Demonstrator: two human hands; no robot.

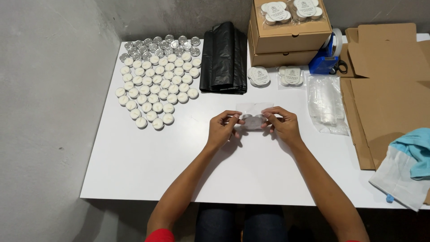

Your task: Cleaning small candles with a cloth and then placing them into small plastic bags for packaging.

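While both hands sit over mid-table, I see the left hand (222, 128) and right hand (282, 125) pinched closed on opposite ends of a small clear bag (254, 117) holding tealights, raised just above the white table (134, 166). Fingertips grip the bag's edges; how many candles are inside I can't tell. Open room: bare tabletop in front of the hands down to the near edge, and to their left below the candle field. The loose tealights (156, 80) fill the far-left corner, running close to the left edge. The folded black plastic bags (224, 58) lie at the back edge, well apart from the hands. Two packed tealight bundles (259, 76) sit just beyond the hands, in front of the stacked cardboard boxes (286, 38). Right side is tight: a stack of clear bags (327, 103), the blue tape dispenser (324, 60), flat cardboard (385, 89) overhanging the right edge, a blue cloth (414, 148) at the near-right corner.
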